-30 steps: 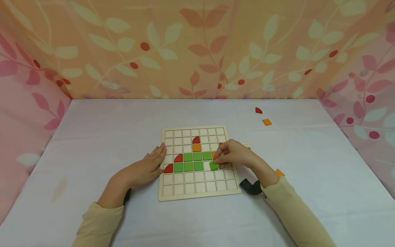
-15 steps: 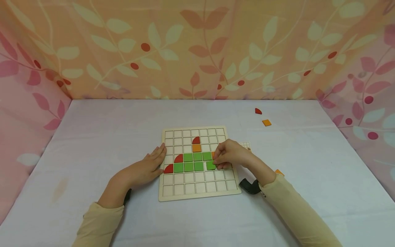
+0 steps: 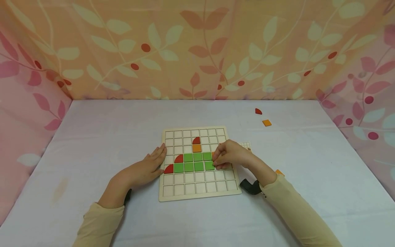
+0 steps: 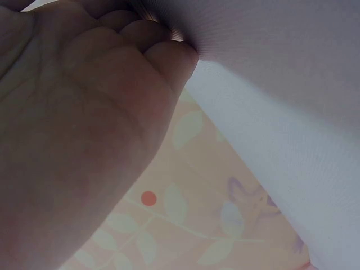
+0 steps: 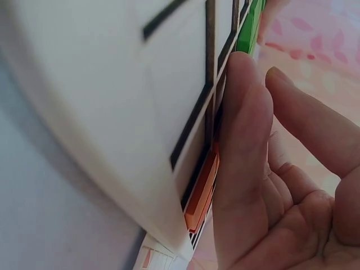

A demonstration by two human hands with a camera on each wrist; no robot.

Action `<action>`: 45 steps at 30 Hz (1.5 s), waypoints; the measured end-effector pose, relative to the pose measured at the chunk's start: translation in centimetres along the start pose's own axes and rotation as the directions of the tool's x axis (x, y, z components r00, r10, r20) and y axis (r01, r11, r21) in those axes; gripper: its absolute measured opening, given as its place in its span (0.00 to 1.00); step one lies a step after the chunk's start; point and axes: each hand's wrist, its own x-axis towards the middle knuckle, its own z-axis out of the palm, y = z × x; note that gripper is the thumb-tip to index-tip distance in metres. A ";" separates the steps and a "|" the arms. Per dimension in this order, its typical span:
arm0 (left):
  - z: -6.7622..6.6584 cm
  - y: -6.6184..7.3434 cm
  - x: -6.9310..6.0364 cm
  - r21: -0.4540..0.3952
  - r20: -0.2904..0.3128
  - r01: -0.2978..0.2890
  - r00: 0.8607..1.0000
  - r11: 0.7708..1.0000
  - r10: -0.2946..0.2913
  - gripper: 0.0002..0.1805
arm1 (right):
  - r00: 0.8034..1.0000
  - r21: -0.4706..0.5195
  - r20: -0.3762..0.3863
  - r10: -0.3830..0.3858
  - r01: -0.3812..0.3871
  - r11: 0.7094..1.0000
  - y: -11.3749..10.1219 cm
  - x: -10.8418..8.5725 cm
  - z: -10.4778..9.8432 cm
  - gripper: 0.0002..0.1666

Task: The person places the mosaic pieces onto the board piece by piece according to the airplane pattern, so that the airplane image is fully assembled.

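Observation:
A pale wooden grid board (image 3: pixel 200 188) lies on the table with red quarter-round, orange and green tiles in its cells. My left hand (image 3: pixel 145 169) rests at the board's left edge, fingers extended. Over the board's right part is my right hand (image 3: pixel 232 154). Its fingertips touch the right edge of a green square tile (image 3: pixel 209 165), the rightmost visible in the lower green row, which sits in its cell. In the right wrist view, the thumb (image 5: pixel 309 118) stands apart from that green tile (image 5: pixel 247 34). My hand partly covers an orange tile (image 5: pixel 199 197) on the board.
A red quarter-round tile (image 3: pixel 258 111) and an orange square tile (image 3: pixel 266 122) lie loose at the back right. Another orange piece (image 3: pixel 279 172) shows beside the right wrist. A printed grid card (image 3: pixel 246 144) is partly hidden behind the right hand. Patterned cloth walls (image 3: pixel 197 51) border the table.
The green tile has slid left from the right hand's fingertips into the cell beside the other green tiles and now lies flat. The left hand has stayed put.

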 end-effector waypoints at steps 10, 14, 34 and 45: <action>0.1 -0.2 0.0 -0.004 -0.004 0.003 1.000 1.000 -0.003 0.36 | 0.999 0.035 0.039 -0.028 0.027 0.999 0.2 0.0 -0.2 0.08; 0.2 -0.2 0.0 -0.010 -0.005 0.000 1.000 1.000 0.000 0.36 | 0.999 0.051 0.028 -0.041 0.040 0.998 0.3 -0.3 -0.9 0.08; 0.1 0.0 -0.1 -0.005 -0.001 0.008 1.000 1.000 -0.008 0.36 | 0.953 0.135 -0.303 0.024 0.018 0.991 5.1 -3.2 -10.3 0.21; 0.0 -0.1 0.0 0.008 -0.007 -0.007 1.000 1.000 0.007 0.36 | 0.896 0.200 -0.423 0.134 -0.052 0.978 7.8 -3.9 -14.7 0.22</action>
